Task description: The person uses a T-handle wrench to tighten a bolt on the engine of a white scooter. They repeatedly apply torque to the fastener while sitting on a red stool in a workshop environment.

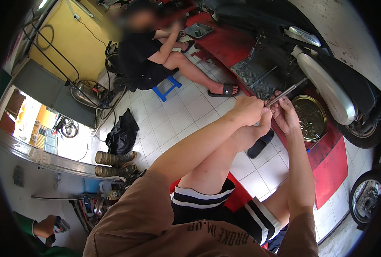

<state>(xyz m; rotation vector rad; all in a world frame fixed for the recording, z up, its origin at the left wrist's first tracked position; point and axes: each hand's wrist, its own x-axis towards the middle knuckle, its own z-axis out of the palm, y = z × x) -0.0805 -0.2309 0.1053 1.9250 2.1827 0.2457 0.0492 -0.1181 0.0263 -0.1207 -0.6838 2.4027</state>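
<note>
In front of my right knee, both my hands meet on a slim silver metal rod point(287, 91), which slants up and to the right and narrows to a thinner tip. My left hand point(249, 109) is closed at the rod's lower end; what part of it lies inside the fist is hidden. The fingers of my right hand point(286, 113) pinch the rod a little further along. Just right of that hand, a round tray with a gold rim point(326, 112) holds several small metal parts. Above the tray a motorcycle's silver exhaust cover point(325, 88) slopes downward.
The motorcycle stands on a red lift platform point(334, 171) with a tread-plate section point(252, 79). A person point(137, 55) sits on a blue stool point(167, 88) near a grey tray point(199, 30). Boots point(113, 158), a black bag point(122, 132) and another person's hand point(45, 227) are at left.
</note>
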